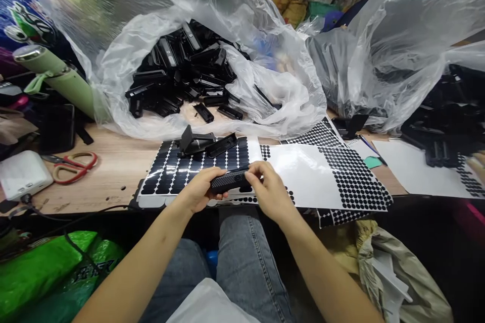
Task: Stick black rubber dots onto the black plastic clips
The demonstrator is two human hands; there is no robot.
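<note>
Between my two hands is a long black plastic part [228,180] with a ribbed, carbon-like face, held over the table's front edge. My left hand [199,192] wraps its left end, fingers underneath. At its right end, my right hand [267,189] grips with thumb and fingers pinched together; anything smaller in that pinch is hidden. Just behind lie several loose black plastic pieces [195,142] on a sheet of black stickers [161,166]. To the right, a white backing sheet [299,171] carries round black dots and a wide bare strip.
A clear plastic bag [125,43] full of black plastic parts [178,65] spreads across the back. Another bag [379,50] stands at right. On the left are red-handled scissors [76,166], a white power bank [23,175], a green bottle [62,75] and a dark phone [56,128].
</note>
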